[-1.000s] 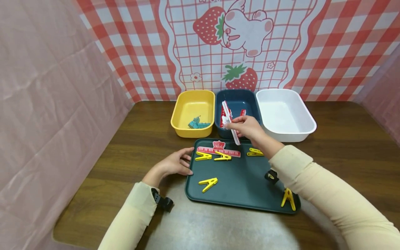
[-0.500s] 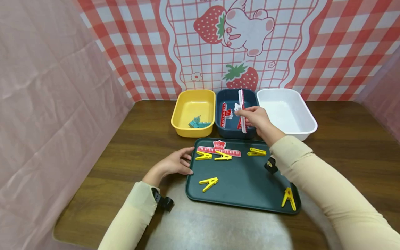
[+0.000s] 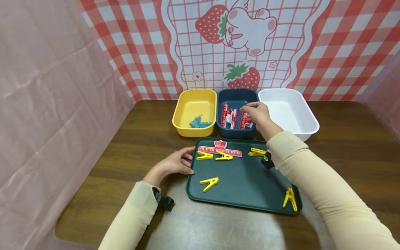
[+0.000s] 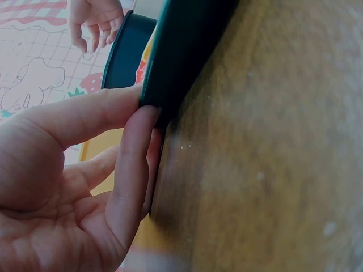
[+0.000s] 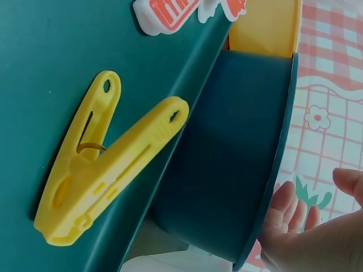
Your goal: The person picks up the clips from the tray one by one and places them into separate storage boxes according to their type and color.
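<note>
My right hand (image 3: pixel 258 113) is over the right side of the dark blue bin (image 3: pixel 238 93), fingers loosely bent with nothing between them. Inside that bin lie red and white piano-key clips, one a red clip (image 3: pixel 224 114), another a white-backed clip (image 3: pixel 232 118). My left hand (image 3: pixel 175 162) rests at the left edge of the dark green tray (image 3: pixel 240 180); in the left wrist view its fingertips touch the rim. On the tray are a red piano-key clip (image 3: pixel 234 153) and several yellow clothespins (image 3: pixel 210 183). A yellow clothespin (image 5: pixel 102 164) shows large in the right wrist view.
Left of the blue bin stands a yellow bin (image 3: pixel 195 100) holding teal clips (image 3: pixel 200 123). A white bin (image 3: pixel 285 107) is on its right. The bins stand behind the tray on a wooden table (image 3: pixel 125 156), with a red checked cloth (image 3: pixel 140 52) hanging behind.
My right hand has carried a white-backed piano-key clip over the blue bin and let it go. It now lies among the other clips there. The left hand stays at the tray's edge.
</note>
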Action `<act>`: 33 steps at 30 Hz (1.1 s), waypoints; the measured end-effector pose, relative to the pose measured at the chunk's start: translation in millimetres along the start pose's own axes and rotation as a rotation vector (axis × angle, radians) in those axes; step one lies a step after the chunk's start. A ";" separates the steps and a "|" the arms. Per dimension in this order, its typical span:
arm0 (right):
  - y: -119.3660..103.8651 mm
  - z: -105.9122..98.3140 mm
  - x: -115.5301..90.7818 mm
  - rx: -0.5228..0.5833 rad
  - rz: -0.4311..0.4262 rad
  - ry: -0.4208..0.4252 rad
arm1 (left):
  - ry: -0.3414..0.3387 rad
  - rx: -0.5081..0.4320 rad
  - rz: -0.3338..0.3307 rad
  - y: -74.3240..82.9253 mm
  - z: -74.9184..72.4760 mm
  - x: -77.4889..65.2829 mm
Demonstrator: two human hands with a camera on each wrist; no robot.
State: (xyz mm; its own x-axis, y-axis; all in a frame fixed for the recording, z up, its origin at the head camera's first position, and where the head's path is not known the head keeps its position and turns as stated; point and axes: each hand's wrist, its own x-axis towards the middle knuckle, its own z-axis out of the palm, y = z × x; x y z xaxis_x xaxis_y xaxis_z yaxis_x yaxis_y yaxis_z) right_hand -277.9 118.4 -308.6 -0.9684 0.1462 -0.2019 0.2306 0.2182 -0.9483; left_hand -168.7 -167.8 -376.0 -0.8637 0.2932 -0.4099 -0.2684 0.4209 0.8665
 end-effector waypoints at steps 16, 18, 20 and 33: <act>16.2 4.9 -12.1 -0.034 -0.131 -0.079 | 0.011 0.002 -0.012 1.1 1.1 0.3; 18.1 5.3 -14.8 -0.030 -0.140 -0.089 | 0.005 0.001 -0.010 1.1 1.0 0.3; 19.8 5.8 -17.6 -0.035 -0.151 -0.098 | 0.000 -0.001 -0.007 1.2 0.9 0.0; 31.9 9.7 -41.7 -0.132 -0.262 -0.134 | 0.012 0.000 -0.018 1.3 1.4 -0.3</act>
State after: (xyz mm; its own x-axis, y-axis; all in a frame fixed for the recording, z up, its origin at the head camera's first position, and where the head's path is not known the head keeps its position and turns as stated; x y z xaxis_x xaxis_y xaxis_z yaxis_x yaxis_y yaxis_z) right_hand -231.1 109.8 -332.8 -0.9983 -0.0581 0.0061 -0.0265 0.3564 -0.9339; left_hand -168.2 -166.1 -375.2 -0.8638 0.2754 -0.4219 -0.2836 0.4262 0.8590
